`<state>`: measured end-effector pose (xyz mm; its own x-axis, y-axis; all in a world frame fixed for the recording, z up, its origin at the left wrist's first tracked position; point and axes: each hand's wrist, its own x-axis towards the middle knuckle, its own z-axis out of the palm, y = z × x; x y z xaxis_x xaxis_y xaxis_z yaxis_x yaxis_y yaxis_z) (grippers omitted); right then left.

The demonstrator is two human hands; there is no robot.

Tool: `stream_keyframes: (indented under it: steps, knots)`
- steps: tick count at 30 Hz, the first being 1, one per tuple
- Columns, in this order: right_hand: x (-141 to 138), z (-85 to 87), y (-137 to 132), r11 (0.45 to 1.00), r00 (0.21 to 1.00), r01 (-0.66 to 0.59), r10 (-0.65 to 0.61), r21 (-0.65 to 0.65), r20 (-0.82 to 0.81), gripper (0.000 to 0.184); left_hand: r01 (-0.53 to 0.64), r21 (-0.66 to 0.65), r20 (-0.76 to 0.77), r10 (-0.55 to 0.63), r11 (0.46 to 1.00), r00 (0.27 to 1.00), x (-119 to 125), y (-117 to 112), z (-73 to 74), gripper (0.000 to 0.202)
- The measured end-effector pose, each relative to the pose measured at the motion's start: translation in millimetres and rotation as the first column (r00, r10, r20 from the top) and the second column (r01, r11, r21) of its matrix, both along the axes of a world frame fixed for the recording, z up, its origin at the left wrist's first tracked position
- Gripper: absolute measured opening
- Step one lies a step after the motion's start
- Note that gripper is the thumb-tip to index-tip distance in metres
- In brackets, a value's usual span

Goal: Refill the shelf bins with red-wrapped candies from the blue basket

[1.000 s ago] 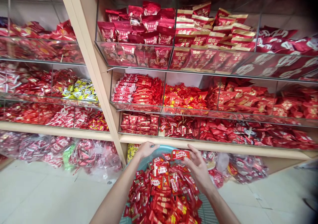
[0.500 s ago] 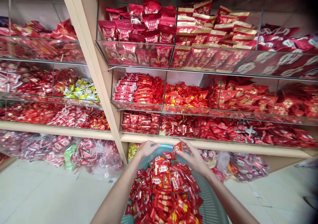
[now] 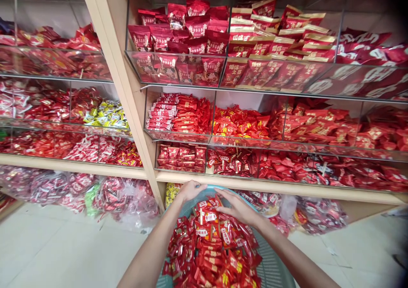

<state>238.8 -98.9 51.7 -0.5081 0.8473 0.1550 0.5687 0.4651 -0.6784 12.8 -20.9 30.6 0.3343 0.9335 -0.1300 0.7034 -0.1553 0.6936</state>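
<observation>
Left hand (image 3: 190, 190), right hand (image 3: 237, 207): both bare, uncovered to fingertips. Left forearm (image 3: 153, 249), right forearm (image 3: 293, 258): bare along whole visible length, from wrist to lower frame edge. Forearms slender, tapering toward wrists. Fingers long, thin. Knuckles show as low ridges on back of right hand. Tendon lines faint on same hand. Nails too small to judge. Upper arms, torso and clothing lie outside frame.

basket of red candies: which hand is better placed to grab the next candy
Probably the right: the right hand lies open on the red candies, touching the wrappers, while the left hand grips the far rim of the basket.
</observation>
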Motion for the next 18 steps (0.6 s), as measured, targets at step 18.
stream_keyframes:
  steps: [18]
  knots:
    - [-40.4,1.9,-24.6,0.986,0.940,-0.044,-0.013,0.161,0.342,0.057,0.024,0.040,-0.003,-0.024,0.999,1.000,-0.9,3.3,-6.5,0.060]
